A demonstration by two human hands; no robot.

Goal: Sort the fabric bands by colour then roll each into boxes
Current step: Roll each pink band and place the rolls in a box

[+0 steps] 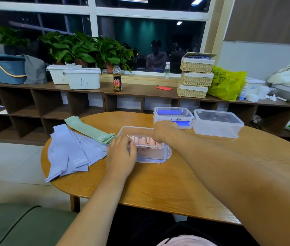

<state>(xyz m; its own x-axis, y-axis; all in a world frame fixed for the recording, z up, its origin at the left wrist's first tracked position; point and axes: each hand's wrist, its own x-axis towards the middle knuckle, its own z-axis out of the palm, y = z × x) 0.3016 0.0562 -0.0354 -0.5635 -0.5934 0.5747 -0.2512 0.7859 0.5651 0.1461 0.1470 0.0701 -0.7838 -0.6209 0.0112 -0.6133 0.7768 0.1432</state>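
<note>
At the middle of the round wooden table (158, 183) a clear box (151, 159) is set with its long axis running left to right. It is filled by a row of pink rolls (146, 141) that runs along that axis. The left hand (121, 155) is laid over the left end of the box, its fingers curled down onto the end roll, which appears to be gripped or tucked in. The right hand (163, 131) is held above the far right part of the row with its back turned to the camera. Its fingers are bent under and hidden, so whether anything is held cannot be told.

The pink colour is judged to be nearly boxed. What remains unrolled is found to the left: the lavender bands (66, 153) are spread flat in a fan, their long axes running from the far side toward the near edge, with their right edges just beside the left hand. The green bands (89, 129) are stacked beyond them, slanting toward the far left corner of the box. The left hand is clearly the nearer one for either pile.

Behind, a second box (172, 114) and an empty lidded box (218, 125) are placed side by side, nearer the right hand.
</note>
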